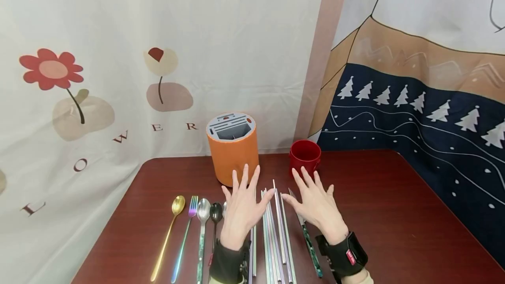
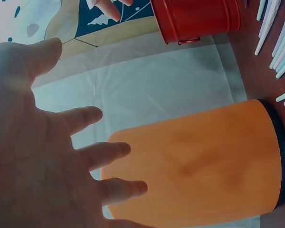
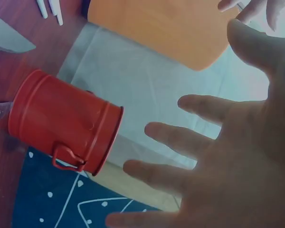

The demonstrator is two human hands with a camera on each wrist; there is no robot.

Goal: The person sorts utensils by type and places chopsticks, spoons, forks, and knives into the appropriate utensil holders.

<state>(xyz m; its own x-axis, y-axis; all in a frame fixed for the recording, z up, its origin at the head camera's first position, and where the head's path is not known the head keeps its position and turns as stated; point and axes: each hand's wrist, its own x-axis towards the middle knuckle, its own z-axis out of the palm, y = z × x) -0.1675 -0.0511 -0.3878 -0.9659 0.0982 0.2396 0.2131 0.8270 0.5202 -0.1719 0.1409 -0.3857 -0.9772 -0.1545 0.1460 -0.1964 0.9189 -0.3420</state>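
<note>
My left hand [image 1: 242, 207] is held over the table with spread fingers and grips nothing. Its fingertips overlap the lower part of an orange round utensil holder [image 1: 234, 157] with a grey slotted top. My right hand [image 1: 317, 203], also spread and holding nothing, is nearest to a red metal bucket [image 1: 304, 154] and a knife [image 1: 310, 246] with a green patterned handle. Several pale chopsticks [image 1: 271, 231] lie side by side between the hands. In the right wrist view the bucket [image 3: 66, 121] shows a small looped handle. Part of the cutlery is hidden beneath my left hand.
Left of my hands lie a gold spoon [image 1: 178, 205], a rainbow-coloured fork [image 1: 192, 207], a silver spoon [image 1: 203, 209] with a green handle and a black spoon [image 1: 216, 212]. A printed curtain [image 1: 244, 34] hangs behind the dark red table [image 1: 394, 214].
</note>
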